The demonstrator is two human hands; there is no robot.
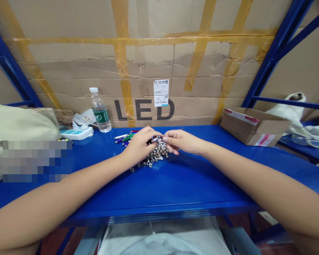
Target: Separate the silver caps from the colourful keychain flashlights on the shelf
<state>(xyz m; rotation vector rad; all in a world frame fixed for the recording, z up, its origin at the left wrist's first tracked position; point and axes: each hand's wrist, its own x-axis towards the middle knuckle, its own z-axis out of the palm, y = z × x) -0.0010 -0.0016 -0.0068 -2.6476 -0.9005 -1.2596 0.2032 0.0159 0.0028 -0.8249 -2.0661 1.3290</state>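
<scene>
The person's hands are close together over a blue table (164, 189), the left hand (138, 144) closed around a dark tube (156, 139) with its shiny silver end pointing toward the right hand (184, 140). The right thumb and forefinger come together at that end; whether they grip it or some small part cannot be told. The tube is held just above a heap of small metal parts (162, 152), which lies beneath and between the hands, with a few pieces strayed toward the near side. Coloured rods (127, 137), among them green, purple and red, lie beyond the left hand, partly hidden by it. Farther left a water bottle (102, 115) stands near a power strip (78, 133), with a pale bag (21, 122) nearer the person. A small box (251, 127) sits at the right, well apart from the hands. Taped cardboard (79, 72) printed "LED" rises behind the table.
</scene>
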